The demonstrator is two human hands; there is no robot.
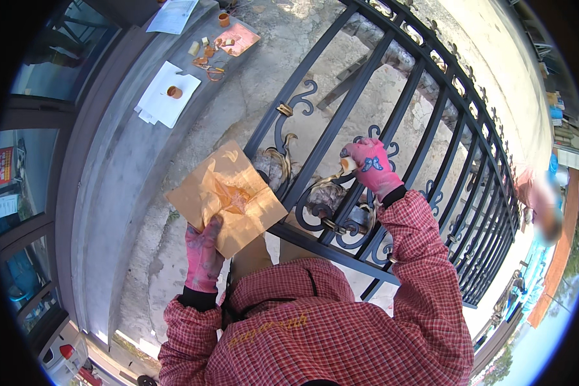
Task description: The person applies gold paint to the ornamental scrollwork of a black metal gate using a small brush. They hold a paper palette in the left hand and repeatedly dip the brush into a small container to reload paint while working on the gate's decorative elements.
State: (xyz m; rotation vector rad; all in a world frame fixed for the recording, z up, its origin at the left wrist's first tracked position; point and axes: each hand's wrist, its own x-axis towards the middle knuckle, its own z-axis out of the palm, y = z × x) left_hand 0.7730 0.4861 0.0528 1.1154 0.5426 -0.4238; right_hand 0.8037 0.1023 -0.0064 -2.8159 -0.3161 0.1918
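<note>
My gloved left hand (204,257) grips one corner of a square gold-brown sheet (190,186), its thumb on top. A glossy orange-gold smear of what looks like paint (233,198) lies in the sheet's creased middle. My gloved right hand (374,166) pinches a small pale piece (348,165), apparently sponge, against or just over the scrollwork of a dark metal railing (325,138). Gold colour shows on a leaf ornament (282,154) and on small collars (285,110) of the railing. The fingertips of my right hand are partly hidden.
On the grey stone ledge (132,161) at left are white papers (164,106), brown cups (174,92), a pink sheet (241,40) with small pieces on it, and orange-handled scissors (212,72). The railing fills the right side. A blurred person (540,199) is farther right.
</note>
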